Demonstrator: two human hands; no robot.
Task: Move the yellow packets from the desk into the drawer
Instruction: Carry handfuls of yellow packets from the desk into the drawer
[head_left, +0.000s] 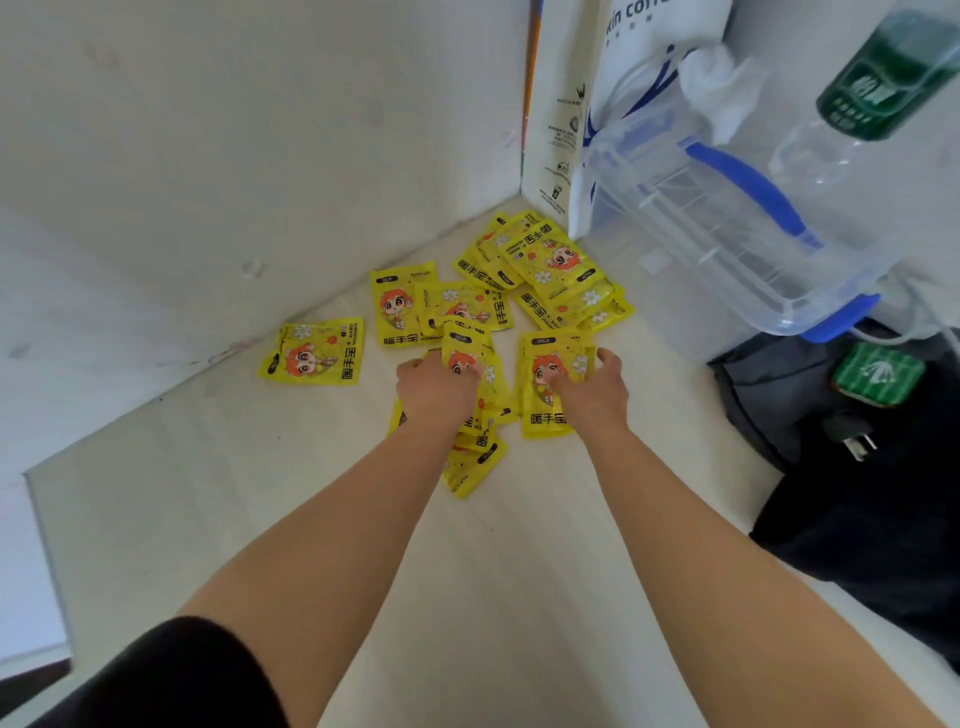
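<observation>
The left hand (434, 387) pinches one yellow packet (470, 358) and the right hand (592, 387) grips another packet (545, 387), both low over the tabletop (519, 571), with more packets (550, 270) scattered toward its far corner beside a clear box (727, 218)

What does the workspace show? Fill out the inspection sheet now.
Surface: pale desk, set in a corner between white walls.
Job's things: yellow packets scattered and overlapping toward the corner; one lone packet apart at left; no drawer in view.
Clutter: clear plastic box with blue handle, white paper bag, green-labelled bottle, dark bag.
Hands: left hand and right hand each on a packet; grip unclear.
Cables: power plug on the dark bag.
Surroundings: white walls.
</observation>
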